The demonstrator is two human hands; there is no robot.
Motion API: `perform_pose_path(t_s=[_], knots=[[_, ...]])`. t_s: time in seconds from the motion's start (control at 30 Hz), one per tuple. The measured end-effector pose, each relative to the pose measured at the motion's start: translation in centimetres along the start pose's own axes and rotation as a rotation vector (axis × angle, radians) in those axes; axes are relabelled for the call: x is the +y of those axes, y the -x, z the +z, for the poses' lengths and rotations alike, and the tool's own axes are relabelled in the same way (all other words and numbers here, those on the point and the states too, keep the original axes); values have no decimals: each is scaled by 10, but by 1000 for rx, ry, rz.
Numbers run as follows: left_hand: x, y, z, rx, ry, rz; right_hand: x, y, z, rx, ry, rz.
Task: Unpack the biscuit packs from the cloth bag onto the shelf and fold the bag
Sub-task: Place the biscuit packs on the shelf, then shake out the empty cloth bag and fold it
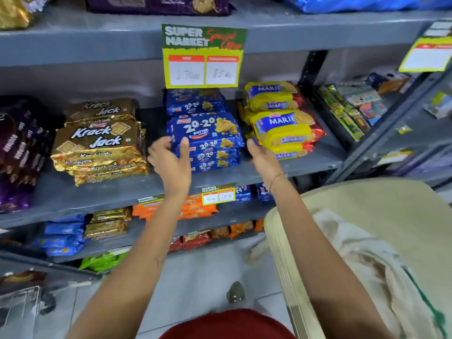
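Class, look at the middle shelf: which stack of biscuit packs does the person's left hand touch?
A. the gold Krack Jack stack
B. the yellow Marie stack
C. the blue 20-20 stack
C: the left hand grips the left edge of the blue 20-20 stack, thumb across its front.

Price tag [203, 69] figures — blurred, unreadable

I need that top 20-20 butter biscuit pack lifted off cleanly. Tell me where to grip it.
Grip the top 20-20 pack by its two short ends, hands coming from the front. It lies flat and long across the blue stack, with gaps beside it before the Krack Jack stack and Marie packs.
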State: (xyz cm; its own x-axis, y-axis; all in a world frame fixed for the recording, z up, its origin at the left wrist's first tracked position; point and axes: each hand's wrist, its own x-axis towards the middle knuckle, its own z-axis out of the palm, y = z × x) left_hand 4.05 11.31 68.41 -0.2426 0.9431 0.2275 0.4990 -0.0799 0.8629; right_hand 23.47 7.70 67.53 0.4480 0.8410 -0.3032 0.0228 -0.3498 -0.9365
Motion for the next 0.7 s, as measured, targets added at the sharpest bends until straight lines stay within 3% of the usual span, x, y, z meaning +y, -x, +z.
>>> perform_pose_path(t_s=[0.07, 0.13, 0.2, 0.4, 0.5, 0.63, 0.7], knots=[[14, 49, 15, -122, 206, 136, 34, 35, -18, 86, 1, -21], [24, 95, 39, -402, 276, 197, 68, 72, -39, 164, 6, 3], [32, 134, 60, -633, 219, 238, 97, 106, -62, 214, 48, 38], [56, 232, 121, -1395, -83, 431, 183, 201, -169, 639, -66, 260], [62, 260, 160, -1484, -183, 471, 219, 234, -209, 863, -17, 414], [67, 275, 215, -1306, -416, 528, 254, 260, -250, 1149, 92, 601], [65, 288, 235, -1328, -522, 569, 267, 266, -270, 1186, 34, 721]])
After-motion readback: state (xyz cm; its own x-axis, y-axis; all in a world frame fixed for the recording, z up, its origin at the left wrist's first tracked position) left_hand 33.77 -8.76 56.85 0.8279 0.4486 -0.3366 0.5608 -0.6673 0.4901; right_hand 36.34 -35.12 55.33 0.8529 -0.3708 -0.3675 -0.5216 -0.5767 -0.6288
